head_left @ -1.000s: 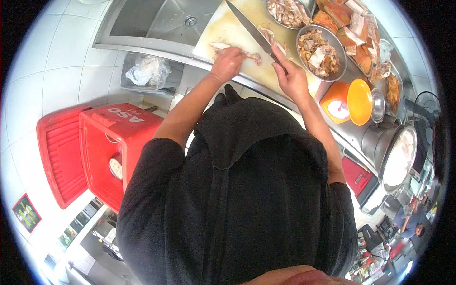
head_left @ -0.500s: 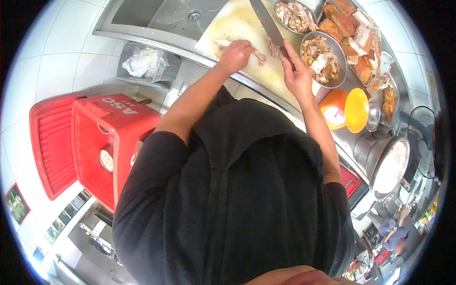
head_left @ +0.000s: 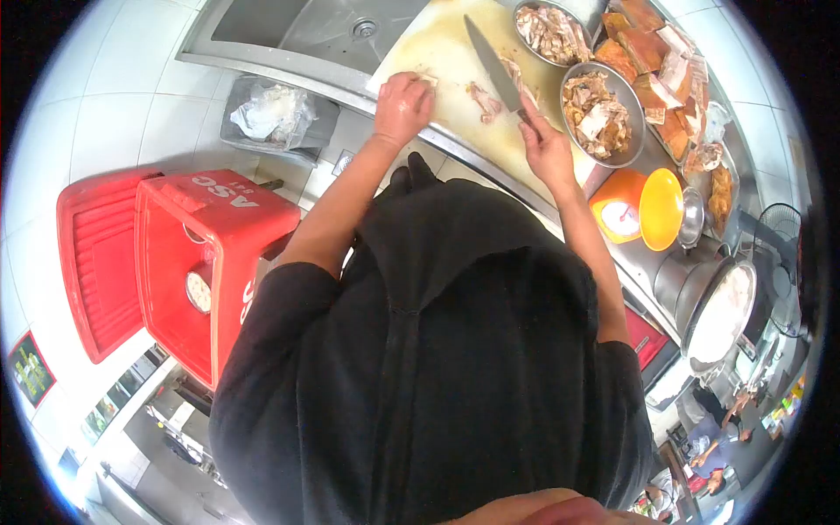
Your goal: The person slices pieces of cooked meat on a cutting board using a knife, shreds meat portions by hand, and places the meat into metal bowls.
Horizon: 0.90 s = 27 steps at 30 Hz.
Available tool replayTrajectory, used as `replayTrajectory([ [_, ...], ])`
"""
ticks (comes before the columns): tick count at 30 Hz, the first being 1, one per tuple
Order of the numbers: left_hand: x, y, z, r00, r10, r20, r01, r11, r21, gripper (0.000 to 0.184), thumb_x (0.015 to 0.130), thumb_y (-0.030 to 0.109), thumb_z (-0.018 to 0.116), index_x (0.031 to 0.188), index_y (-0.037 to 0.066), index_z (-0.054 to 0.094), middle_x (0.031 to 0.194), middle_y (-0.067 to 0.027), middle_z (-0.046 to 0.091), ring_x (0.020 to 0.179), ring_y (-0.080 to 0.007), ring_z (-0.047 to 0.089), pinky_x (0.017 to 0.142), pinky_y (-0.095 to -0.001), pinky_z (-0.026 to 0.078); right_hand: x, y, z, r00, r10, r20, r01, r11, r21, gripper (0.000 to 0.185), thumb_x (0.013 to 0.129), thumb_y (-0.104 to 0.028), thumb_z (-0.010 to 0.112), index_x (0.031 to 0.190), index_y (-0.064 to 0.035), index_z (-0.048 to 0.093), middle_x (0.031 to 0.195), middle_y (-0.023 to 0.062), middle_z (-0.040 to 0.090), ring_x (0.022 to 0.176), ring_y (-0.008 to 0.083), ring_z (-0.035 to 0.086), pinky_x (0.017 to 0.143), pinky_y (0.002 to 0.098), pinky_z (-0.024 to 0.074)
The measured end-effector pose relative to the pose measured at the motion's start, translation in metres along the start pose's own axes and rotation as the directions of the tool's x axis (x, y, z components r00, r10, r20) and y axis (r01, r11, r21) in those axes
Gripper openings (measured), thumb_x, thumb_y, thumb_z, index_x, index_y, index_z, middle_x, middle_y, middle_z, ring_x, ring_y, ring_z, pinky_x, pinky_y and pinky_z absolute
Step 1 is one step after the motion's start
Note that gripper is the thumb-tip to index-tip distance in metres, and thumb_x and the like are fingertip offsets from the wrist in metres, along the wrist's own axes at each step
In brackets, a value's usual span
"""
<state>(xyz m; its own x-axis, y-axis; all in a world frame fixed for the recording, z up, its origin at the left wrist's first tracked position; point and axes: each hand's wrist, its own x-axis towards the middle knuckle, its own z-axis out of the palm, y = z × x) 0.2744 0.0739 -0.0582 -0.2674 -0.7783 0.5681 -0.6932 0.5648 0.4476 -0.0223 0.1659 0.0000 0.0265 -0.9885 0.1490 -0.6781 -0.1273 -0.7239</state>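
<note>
My right hand (head_left: pixel 549 150) grips the handle of a large knife (head_left: pixel 492 63), its blade slanting up and left over the white cutting board (head_left: pixel 518 147). Strips of meat (head_left: pixel 516 74) lie beside the blade. At the board's left front edge, my left hand (head_left: pixel 405 107) is closed, fingers curled over a small pale piece of meat (head_left: pixel 428 80) that is mostly hidden. Between my hands lies a loose meat scrap (head_left: pixel 483 103). Right of the knife stands a metal bowl of chopped meat (head_left: pixel 602 115), with a second bowl of sliced meat (head_left: pixel 553 33) behind it.
Large roasted meat slabs (head_left: pixel 652 52) fill a tray at the back right. An orange scale (head_left: pixel 618 203) with a yellow plate (head_left: pixel 660 210) stands right of the board. A sink (head_left: pixel 306 35), a lined grey bin (head_left: pixel 276 122) and an open red container (head_left: pixel 214 206) are on the left.
My left hand has moved left and back toward me, leaving the scrap on the board and closing over the pale piece. The knife has shifted slightly down, its tip now showing.
</note>
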Motion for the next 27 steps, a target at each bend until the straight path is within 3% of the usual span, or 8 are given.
replayTrajectory([
  [5, -0.012, -0.008, -0.013, 0.981, -0.133, 0.139, 0.135, 0.991, -0.001, 0.027, 0.080, 0.014, 0.079, 0.106, 0.010, 0.074, 0.110, -0.0120, 0.066, 0.107, -0.0357, 0.063, 0.094, -0.0486, 0.051, -0.015, -0.019, 0.007, 0.999, 0.039, 0.013, -0.041, 0.991, 0.124, 0.055, 0.102, -0.014, 0.066, 0.155, -0.0241, 0.055, 0.130, 0.0219, 0.071, 0.115, 0.0351, 0.073, 0.094, 0.0392, 0.0582],
  [6, -0.010, -0.008, -0.015, 0.981, -0.124, 0.148, 0.127, 0.992, -0.009, 0.026, 0.080, 0.014, 0.078, 0.106, 0.010, 0.074, 0.109, -0.0119, 0.066, 0.106, -0.0358, 0.063, 0.093, -0.0487, 0.051, -0.020, -0.011, 0.016, 0.982, 0.134, 0.132, -0.148, 0.984, 0.100, 0.055, 0.105, -0.012, 0.064, 0.158, -0.0211, 0.052, 0.137, 0.0182, 0.071, 0.120, 0.0254, 0.072, 0.101, 0.0354, 0.0544],
  [10, -0.003, -0.006, -0.002, 0.981, -0.066, 0.183, 0.080, 0.994, -0.073, 0.027, 0.081, 0.010, 0.075, 0.108, 0.009, 0.074, 0.109, -0.0131, 0.069, 0.107, -0.0375, 0.065, 0.094, -0.0495, 0.051, -0.028, 0.011, 0.024, 0.979, 0.194, 0.062, -0.199, 0.977, 0.078, 0.054, 0.105, -0.012, 0.064, 0.156, -0.0213, 0.054, 0.134, 0.0194, 0.072, 0.117, 0.0270, 0.074, 0.099, 0.0354, 0.0555],
  [13, 0.003, -0.003, 0.010, 0.949, 0.018, 0.316, 0.006, 0.997, -0.075, 0.028, 0.082, 0.010, 0.074, 0.110, 0.009, 0.074, 0.111, -0.0128, 0.071, 0.108, -0.0365, 0.066, 0.095, -0.0484, 0.051, -0.023, 0.012, 0.013, 0.979, 0.202, 0.028, -0.203, 0.978, 0.038, 0.057, 0.101, -0.015, 0.065, 0.156, -0.0251, 0.054, 0.120, 0.0239, 0.074, 0.109, 0.0388, 0.074, 0.092, 0.0421, 0.0591],
  [16, 0.008, 0.007, 0.031, 0.925, 0.140, 0.353, -0.096, 0.985, -0.142, 0.027, 0.083, 0.013, 0.075, 0.110, 0.011, 0.074, 0.114, -0.0116, 0.071, 0.112, -0.0340, 0.065, 0.098, -0.0468, 0.049, -0.021, -0.002, 0.005, 0.987, 0.162, 0.018, -0.161, 0.986, -0.041, 0.053, 0.103, -0.011, 0.065, 0.155, -0.0202, 0.056, 0.129, 0.0223, 0.073, 0.112, 0.0307, 0.076, 0.095, 0.0365, 0.0574],
  [20, 0.012, 0.029, 0.028, 0.892, 0.202, 0.404, -0.110, 0.964, -0.240, 0.029, 0.083, 0.016, 0.076, 0.112, 0.012, 0.073, 0.120, -0.0102, 0.069, 0.119, -0.0321, 0.063, 0.101, -0.0467, 0.046, -0.002, -0.041, -0.006, 0.997, 0.059, -0.050, -0.060, 0.997, -0.037, 0.053, 0.102, -0.009, 0.066, 0.154, -0.0190, 0.057, 0.128, 0.0225, 0.073, 0.112, 0.0313, 0.076, 0.094, 0.0367, 0.0578],
  [25, 0.009, 0.031, 0.031, 0.884, 0.184, 0.430, -0.095, 0.971, -0.219, 0.032, 0.083, 0.016, 0.077, 0.114, 0.010, 0.072, 0.124, -0.0099, 0.068, 0.123, -0.0320, 0.061, 0.103, -0.0472, 0.045, 0.009, -0.057, 0.001, 0.980, -0.096, -0.173, 0.094, 0.995, -0.018, 0.054, 0.101, -0.009, 0.068, 0.153, -0.0180, 0.058, 0.125, 0.0229, 0.073, 0.108, 0.0347, 0.076, 0.090, 0.0394, 0.0594],
  [27, 0.009, 0.028, 0.034, 0.885, 0.191, 0.424, -0.102, 0.970, -0.222, 0.032, 0.082, 0.016, 0.077, 0.113, 0.009, 0.072, 0.124, -0.0097, 0.067, 0.122, -0.0319, 0.061, 0.103, -0.0471, 0.045, 0.003, -0.031, 0.023, 0.977, -0.148, -0.152, 0.136, 0.987, -0.087, 0.058, 0.098, -0.012, 0.070, 0.153, -0.0251, 0.057, 0.108, 0.0228, 0.074, 0.095, 0.0391, 0.075, 0.081, 0.0460, 0.0596],
])
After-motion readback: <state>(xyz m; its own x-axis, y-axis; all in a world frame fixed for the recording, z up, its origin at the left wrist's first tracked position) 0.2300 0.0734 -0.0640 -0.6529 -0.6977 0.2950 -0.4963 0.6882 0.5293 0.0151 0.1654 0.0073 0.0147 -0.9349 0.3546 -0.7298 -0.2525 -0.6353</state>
